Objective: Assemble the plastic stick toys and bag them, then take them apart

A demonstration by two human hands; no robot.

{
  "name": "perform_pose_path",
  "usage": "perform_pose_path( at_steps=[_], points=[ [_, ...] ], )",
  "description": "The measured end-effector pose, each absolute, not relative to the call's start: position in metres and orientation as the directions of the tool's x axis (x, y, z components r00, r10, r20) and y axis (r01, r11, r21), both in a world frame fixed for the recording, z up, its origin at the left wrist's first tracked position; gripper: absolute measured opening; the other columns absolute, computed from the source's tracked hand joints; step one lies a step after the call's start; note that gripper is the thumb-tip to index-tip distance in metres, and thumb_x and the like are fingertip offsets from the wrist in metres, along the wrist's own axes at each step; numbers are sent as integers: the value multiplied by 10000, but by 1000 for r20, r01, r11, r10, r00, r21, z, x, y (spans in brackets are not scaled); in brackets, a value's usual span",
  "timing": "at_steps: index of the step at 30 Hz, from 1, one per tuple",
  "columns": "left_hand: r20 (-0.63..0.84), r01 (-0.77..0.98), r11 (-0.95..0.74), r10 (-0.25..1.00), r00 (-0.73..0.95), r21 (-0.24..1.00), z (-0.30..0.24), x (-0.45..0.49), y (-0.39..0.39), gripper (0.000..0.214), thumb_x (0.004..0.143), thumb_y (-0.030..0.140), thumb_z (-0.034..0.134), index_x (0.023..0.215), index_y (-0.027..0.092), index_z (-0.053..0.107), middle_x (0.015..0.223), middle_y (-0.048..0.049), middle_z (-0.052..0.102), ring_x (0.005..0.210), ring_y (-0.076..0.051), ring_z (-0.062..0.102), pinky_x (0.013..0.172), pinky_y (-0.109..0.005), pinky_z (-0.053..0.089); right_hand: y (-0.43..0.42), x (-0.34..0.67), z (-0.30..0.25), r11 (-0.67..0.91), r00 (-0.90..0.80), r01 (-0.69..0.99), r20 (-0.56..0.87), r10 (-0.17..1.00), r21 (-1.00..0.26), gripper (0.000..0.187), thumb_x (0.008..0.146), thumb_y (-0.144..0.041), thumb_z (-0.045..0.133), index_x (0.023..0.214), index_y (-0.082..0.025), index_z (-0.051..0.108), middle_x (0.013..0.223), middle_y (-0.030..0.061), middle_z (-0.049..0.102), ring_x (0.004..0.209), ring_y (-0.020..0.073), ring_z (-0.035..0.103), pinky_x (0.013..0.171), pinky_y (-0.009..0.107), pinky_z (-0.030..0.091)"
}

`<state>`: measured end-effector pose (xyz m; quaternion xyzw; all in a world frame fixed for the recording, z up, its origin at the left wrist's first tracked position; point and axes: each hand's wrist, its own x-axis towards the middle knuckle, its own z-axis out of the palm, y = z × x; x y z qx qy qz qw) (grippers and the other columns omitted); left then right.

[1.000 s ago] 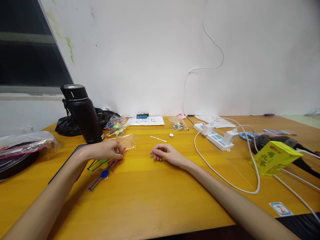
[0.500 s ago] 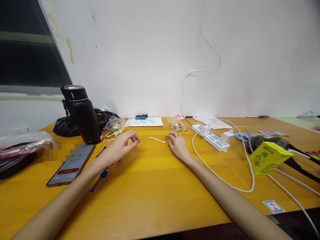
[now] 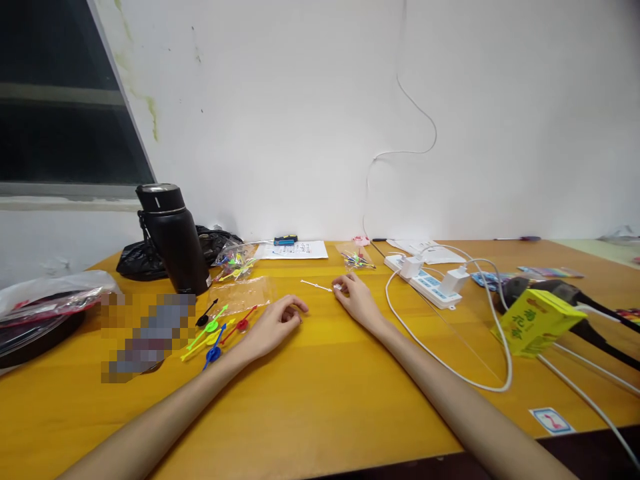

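Observation:
My left hand (image 3: 275,327) hovers low over the table, its fingers loosely curved and apart, with nothing visible in them. Beside its wrist lie several plastic arrow spinners: black (image 3: 204,319), green (image 3: 212,327), yellow (image 3: 210,340), blue (image 3: 213,353) and red (image 3: 243,325). A white plastic arrow (image 3: 315,285) lies between my two hands. At its right end, my right hand (image 3: 355,300) has thumb and fingertips closed on a small white piece (image 3: 338,288), partly hidden by the fingers. An opened clear plastic bag (image 3: 240,297) lies flat behind the spinners.
A black bottle (image 3: 173,240) and a pixelated phone (image 3: 153,333) stand and lie at left. Bagged spinners (image 3: 235,263) and another bag (image 3: 356,257) are farther back. A power strip (image 3: 430,287), looping white cable (image 3: 450,381) and yellow box (image 3: 537,323) occupy the right.
My left hand has moved right and nearer, uncovering the spinners and clear bag. My right fingers have curled in at the white arrow's right end. The view has shifted slightly.

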<state>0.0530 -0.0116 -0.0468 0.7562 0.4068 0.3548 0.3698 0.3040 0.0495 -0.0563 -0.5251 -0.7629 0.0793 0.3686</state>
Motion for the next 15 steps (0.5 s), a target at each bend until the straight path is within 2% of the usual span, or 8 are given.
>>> perform_pose_path(
  at_steps=[2,4,8,11,15],
  points=[
    [227,350,-376,889,398,858,-48,53,-12,206,901,291,551,1064,196,633,1022,-67,680,891,-195,617,808,-312,465,47,300,-54,503,-197,670,523,829,-546,130,930,-211,576,1011,-170,668,995,70,614,826,172,632,826,331,504],
    [226,309,-348,902,368,885,-50,54,-11,242,901,308,575,1114,199,608,1135,-83,666,953,-194,622,859,-322,470,40,292,-49,600,-243,547,575,781,-584,172,938,-235,583,1087,-188,653,1016,64,626,854,168,635,856,331,512],
    [183,72,-220,923,338,973,-54,58,-9,375,884,385,642,1203,205,561,1362,-124,580,1118,-225,620,943,-359,494,16,268,-38,700,-428,302,564,706,-647,217,955,-285,594,1160,-225,633,1060,53,660,907,163,646,867,315,532],
    [158,-93,-132,908,388,987,-56,61,-9,417,867,436,679,1188,190,577,1302,-138,636,1063,-229,662,952,-383,516,4,257,-35,704,-525,239,521,674,-669,206,950,-310,613,1137,-230,648,1076,53,666,941,169,649,888,319,538],
    [88,-129,-45,932,353,991,-55,62,-9,497,787,458,769,1154,156,623,1156,-134,710,938,-211,702,968,-391,514,12,263,-41,669,-522,296,471,711,-681,272,960,-311,595,1221,-235,615,1182,70,636,1028,183,637,954,350,525]
  ],
)
